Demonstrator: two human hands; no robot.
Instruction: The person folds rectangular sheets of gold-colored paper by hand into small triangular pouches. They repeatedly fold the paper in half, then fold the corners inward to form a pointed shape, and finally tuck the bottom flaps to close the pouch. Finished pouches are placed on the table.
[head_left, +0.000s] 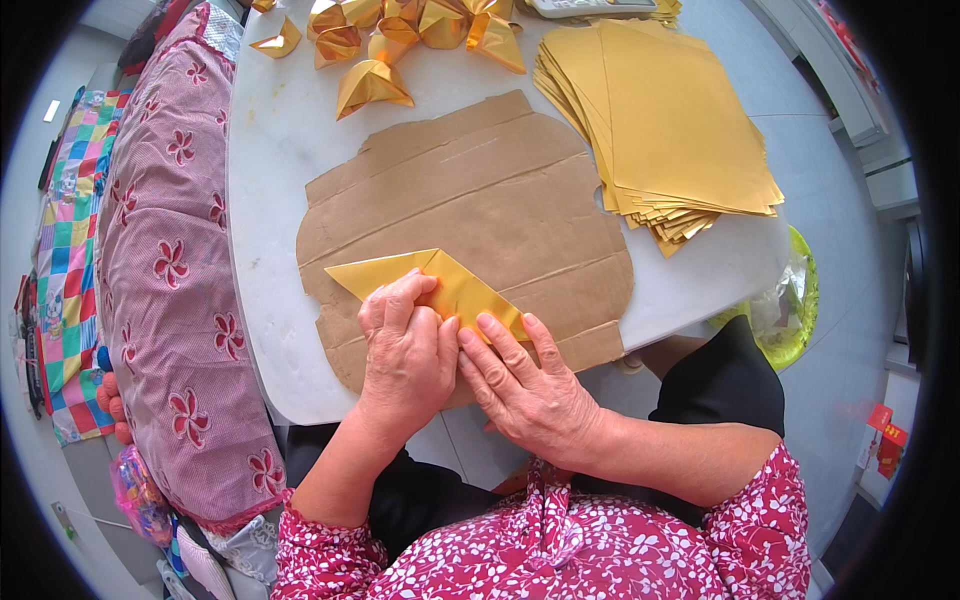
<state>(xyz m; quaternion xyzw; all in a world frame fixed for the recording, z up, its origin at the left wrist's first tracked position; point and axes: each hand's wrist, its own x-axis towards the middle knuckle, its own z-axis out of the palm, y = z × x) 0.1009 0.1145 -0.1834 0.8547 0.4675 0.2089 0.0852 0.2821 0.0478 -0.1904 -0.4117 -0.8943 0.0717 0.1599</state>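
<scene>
A sheet of gold foil paper (450, 279), folded into a slanted shape with a pointed left corner, lies on a flattened piece of brown cardboard (480, 202). My left hand (411, 341) is curled over the paper's lower middle, its fingers bent against it; the fingertips are partly hidden. Flatter and with fingers somewhat apart, my right hand (525, 382) presses on the paper's lower right corner. The two hands nearly meet at the paper's near edge, where part of the paper is covered.
On the white table (270, 300), a stack of gold paper sheets (675, 112) fans out at the right. Several folded gold paper ingots (373, 86) sit at the far side, near a white device (592, 6). A patterned pink cover (180, 262) borders the left; a green basin (799, 300) stands lower right.
</scene>
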